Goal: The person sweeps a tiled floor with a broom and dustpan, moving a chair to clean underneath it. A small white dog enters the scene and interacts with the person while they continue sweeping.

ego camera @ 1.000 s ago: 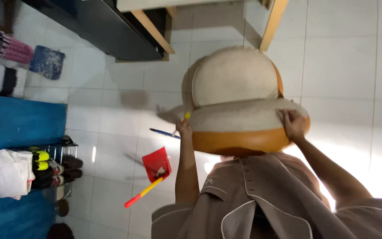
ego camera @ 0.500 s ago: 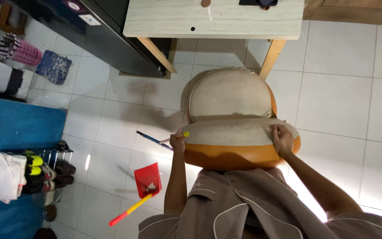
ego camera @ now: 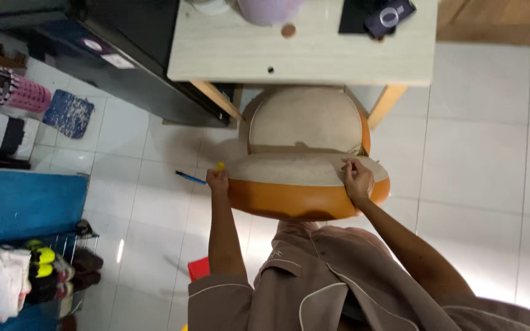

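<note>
Under the far desk point(ego camera: 314, 58) the orange-backed chair point(ego camera: 305, 153) is only half tucked, left hand point(ego camera: 218, 181) and right hand point(ego camera: 357, 179) apart, each gripping its backrest edge.

The chair point(ego camera: 305, 156) has worn, matt beige cloth on top and smooth orange leatherette round its edge. The table point(ego camera: 302, 52) is pale matt wood; the floor point(ego camera: 480, 141) is glossy white tile.
</note>
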